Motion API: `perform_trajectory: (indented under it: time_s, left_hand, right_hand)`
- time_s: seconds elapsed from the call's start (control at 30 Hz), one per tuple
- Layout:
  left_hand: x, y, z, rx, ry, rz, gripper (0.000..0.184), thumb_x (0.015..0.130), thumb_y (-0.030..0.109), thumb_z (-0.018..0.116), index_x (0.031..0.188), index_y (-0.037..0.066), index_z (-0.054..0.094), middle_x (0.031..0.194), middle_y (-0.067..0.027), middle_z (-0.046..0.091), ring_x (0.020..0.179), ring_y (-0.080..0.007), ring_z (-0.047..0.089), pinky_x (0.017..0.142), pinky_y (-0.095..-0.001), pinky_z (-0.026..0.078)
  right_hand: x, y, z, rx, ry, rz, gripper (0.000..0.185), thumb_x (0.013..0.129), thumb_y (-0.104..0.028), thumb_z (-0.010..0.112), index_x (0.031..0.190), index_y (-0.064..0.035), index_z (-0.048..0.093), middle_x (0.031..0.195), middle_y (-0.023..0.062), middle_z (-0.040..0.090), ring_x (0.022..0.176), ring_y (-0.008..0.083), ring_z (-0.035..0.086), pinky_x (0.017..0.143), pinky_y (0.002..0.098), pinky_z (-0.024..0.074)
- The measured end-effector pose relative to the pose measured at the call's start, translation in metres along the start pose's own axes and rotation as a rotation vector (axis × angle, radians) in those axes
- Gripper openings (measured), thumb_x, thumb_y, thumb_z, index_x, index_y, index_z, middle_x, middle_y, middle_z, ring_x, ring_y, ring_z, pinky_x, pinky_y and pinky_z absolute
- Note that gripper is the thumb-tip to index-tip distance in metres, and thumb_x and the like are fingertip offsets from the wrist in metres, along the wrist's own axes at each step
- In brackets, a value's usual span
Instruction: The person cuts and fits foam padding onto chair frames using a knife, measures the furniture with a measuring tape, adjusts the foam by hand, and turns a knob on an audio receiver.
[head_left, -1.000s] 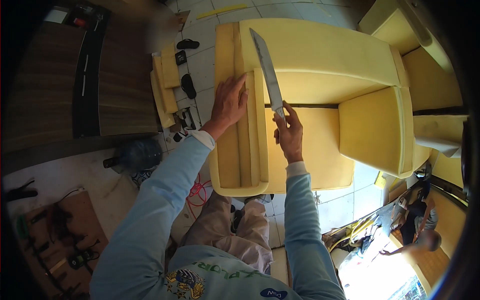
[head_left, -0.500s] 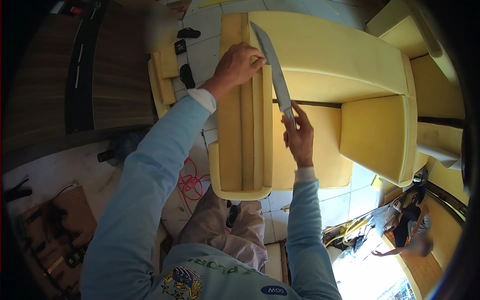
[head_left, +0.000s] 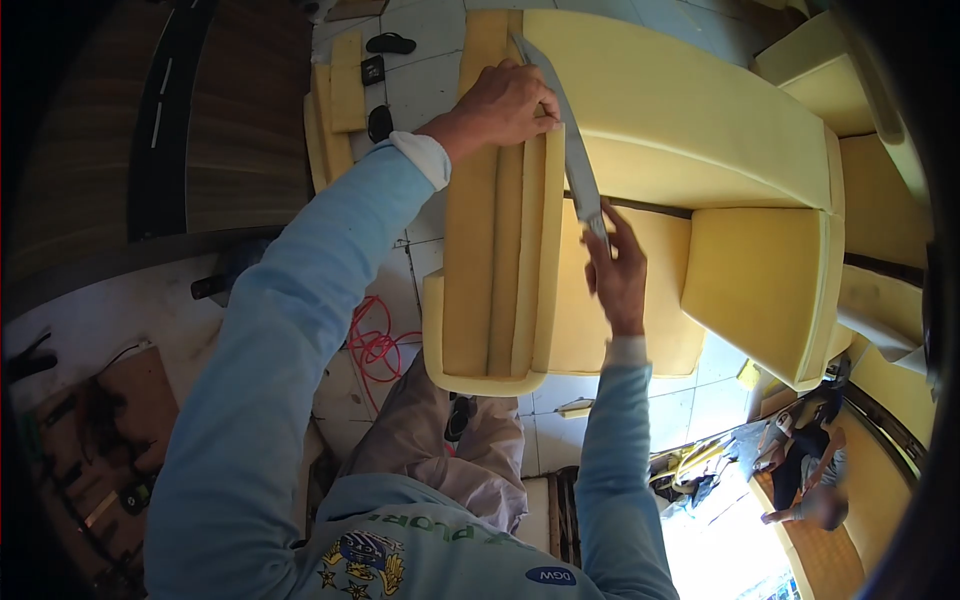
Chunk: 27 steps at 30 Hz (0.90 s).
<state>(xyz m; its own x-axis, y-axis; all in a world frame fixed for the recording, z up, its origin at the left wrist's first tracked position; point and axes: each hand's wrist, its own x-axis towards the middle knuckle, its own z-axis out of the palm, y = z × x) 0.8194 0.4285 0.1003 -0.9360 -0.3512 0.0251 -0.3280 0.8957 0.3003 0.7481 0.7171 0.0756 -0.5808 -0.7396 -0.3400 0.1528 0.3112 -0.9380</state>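
A long blade (head_left: pixel 575 150) with a pointed tip slants across the foam-covered sofa frame, its tip near the back corner. My right hand (head_left: pixel 615 270) is closed around its handle, over the tan seat (head_left: pixel 625 320). My left hand (head_left: pixel 510 103) has its fingers bent and pinched at the far end of the yellow foam edge strip (head_left: pixel 547 260) on the armrest (head_left: pixel 470 240), just left of the blade. Beyond the blade lies the yellow foam backrest (head_left: pixel 690 120).
A second foam block (head_left: pixel 760 280) forms the opposite arm. Red cord (head_left: pixel 375 345) lies on the tiled floor at left, near a board with tools (head_left: pixel 100 450). Another person (head_left: pixel 810 460) sits at lower right. Black sandals (head_left: pixel 390 43) and foam pieces (head_left: pixel 347 85) lie at upper left.
My left hand has gone from lying spread on the armrest to pinching the strip's far end. The blade and my right hand have shifted slightly right in view.
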Motion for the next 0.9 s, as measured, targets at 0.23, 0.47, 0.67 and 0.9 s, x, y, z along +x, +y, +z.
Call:
perform_trajectory:
  time_s: [0.23,0.47,0.67,0.9]
  left_hand:
    - [-0.001,-0.001,0.012,-0.013,0.013,-0.033,0.02,0.093,0.032,0.072,0.099,0.013,0.078,0.109,-0.0065,0.068,0.109,-0.0304,0.061,0.099,-0.0435,0.049]
    - [0.0,-0.002,0.01,-0.029,0.007,-0.052,0.021,0.094,0.031,0.071,0.101,0.012,0.077,0.111,-0.0079,0.068,0.11,-0.0307,0.06,0.1,-0.0445,0.048]
    - [-0.002,0.003,0.013,0.045,0.047,-0.056,0.024,0.095,0.033,0.067,0.103,0.013,0.077,0.112,-0.0082,0.068,0.11,-0.0316,0.061,0.099,-0.0462,0.048]
    - [0.003,-0.011,0.019,0.031,-0.009,-0.073,0.023,0.094,0.033,0.064,0.105,0.018,0.078,0.116,-0.0076,0.066,0.117,-0.0316,0.057,0.101,-0.048,0.046]
  right_hand:
    - [-0.045,0.011,-0.02,-0.027,0.002,0.033,0.05,0.097,-0.011,0.066,0.146,-0.0056,0.056,0.084,0.0042,0.063,0.053,0.0056,0.052,0.044,0.0244,0.0407]
    - [-0.065,0.012,-0.027,-0.039,0.008,0.055,0.05,0.097,-0.009,0.065,0.146,-0.0045,0.055,0.081,0.0034,0.064,0.053,0.0039,0.05,0.045,0.0219,0.0385]
    - [0.011,-0.003,-0.003,-0.045,-0.072,-0.01,0.048,0.097,-0.012,0.067,0.144,-0.0075,0.059,0.086,0.0042,0.067,0.057,0.0033,0.05,0.049,0.023,0.0399]
    - [-0.117,0.018,-0.056,-0.091,-0.009,0.163,0.048,0.096,-0.002,0.063,0.144,0.0021,0.055,0.092,0.0079,0.069,0.06,0.0034,0.05,0.051,0.0213,0.04]
